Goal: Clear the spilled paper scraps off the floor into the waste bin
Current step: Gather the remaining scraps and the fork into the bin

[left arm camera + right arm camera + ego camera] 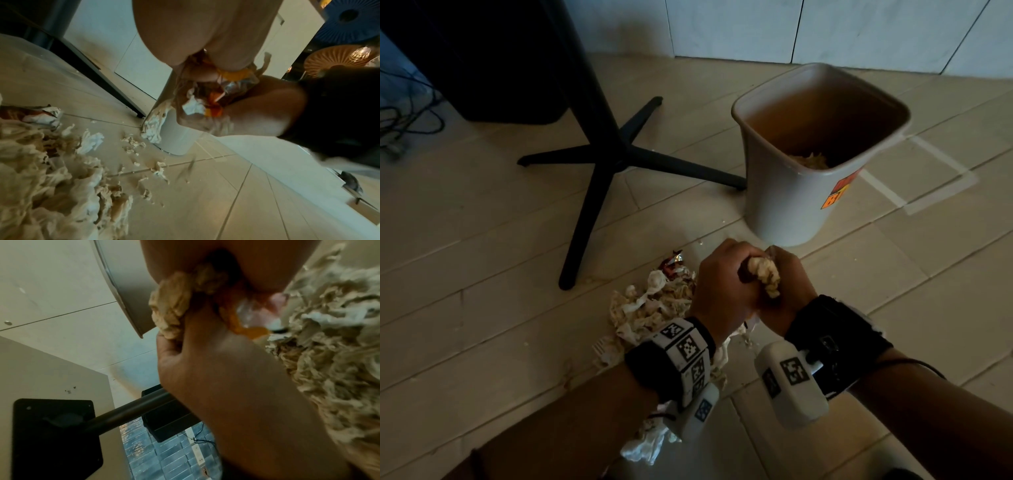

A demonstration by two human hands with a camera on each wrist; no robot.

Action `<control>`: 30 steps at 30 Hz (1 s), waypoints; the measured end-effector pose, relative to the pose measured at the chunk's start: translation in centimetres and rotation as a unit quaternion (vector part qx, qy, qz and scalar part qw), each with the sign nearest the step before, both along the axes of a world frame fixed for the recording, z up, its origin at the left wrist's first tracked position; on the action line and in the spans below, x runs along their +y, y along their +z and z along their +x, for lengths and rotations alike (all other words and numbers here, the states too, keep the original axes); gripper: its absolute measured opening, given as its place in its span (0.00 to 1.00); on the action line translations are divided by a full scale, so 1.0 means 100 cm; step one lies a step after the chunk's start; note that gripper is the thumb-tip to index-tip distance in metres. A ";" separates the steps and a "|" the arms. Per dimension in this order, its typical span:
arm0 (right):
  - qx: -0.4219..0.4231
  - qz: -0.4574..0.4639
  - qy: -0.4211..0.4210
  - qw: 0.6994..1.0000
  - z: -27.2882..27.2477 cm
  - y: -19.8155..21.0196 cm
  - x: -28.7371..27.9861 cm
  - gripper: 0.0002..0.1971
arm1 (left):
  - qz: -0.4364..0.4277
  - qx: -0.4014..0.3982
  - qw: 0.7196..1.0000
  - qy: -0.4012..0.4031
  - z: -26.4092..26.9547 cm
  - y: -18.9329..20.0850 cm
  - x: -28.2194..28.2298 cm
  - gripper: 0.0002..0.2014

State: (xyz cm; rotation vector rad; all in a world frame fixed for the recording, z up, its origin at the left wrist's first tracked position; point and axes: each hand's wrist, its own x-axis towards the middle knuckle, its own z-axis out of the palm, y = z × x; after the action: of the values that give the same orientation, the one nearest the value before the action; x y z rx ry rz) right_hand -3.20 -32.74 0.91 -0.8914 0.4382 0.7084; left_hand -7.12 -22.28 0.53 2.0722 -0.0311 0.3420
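A wad of paper scraps (pixel 765 275) sits pressed between both hands, held above the floor (pixel 482 325) just in front of the waste bin (pixel 787 205). Beige crumpled paper bulges out between the palms; the left wrist view shows orange and shiny wrapper bits (pixel 216 104) mixed into the clump.

Left hand (pixel 722 291) — fingers curled over the near side of the wad, gripping it. Right hand (pixel 787 291) — fingers curled around the far side, likewise gripping. The two hands touch each other around the bundle.

The main pile of scraps (pixel 650 305) lies on the floor under and to the left of the left wrist, with a red-and-silver wrapper (pixel 673 263) at its far edge. A white crumpled piece (pixel 645 448) lies closer to the person. Small shreds are scattered near the bin's base in the left wrist view.

Waste bin stands upright, open-topped, with some paper already at its bottom (pixel 810 160) and an orange sticker (pixel 839 192) on its side.

A black pedestal base (pixel 599 161) with spread legs stands on the floor left of the bin. White tape lines (pixel 928 185) mark the floor to the bin's right.
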 end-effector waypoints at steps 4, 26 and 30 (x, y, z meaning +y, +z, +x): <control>-0.005 0.031 0.013 0.999 -0.013 0.003 0.009 0.16 | 0.059 0.000 0.998 0.013 0.007 -0.004 0.009 0.07; -0.028 -0.085 -0.057 0.994 0.027 0.000 -0.008 0.24 | 0.161 -0.011 0.981 -0.111 -0.007 0.001 0.005 0.20; -0.069 -0.067 -0.027 0.995 0.015 0.004 -0.007 0.21 | 0.201 0.063 0.975 -0.065 0.005 0.009 0.012 0.12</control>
State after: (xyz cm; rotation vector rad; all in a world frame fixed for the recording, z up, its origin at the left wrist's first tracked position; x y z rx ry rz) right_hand -1.72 -33.39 1.34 -1.0450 0.3887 0.5682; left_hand -6.63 -21.06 1.46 2.4740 -0.1701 0.1285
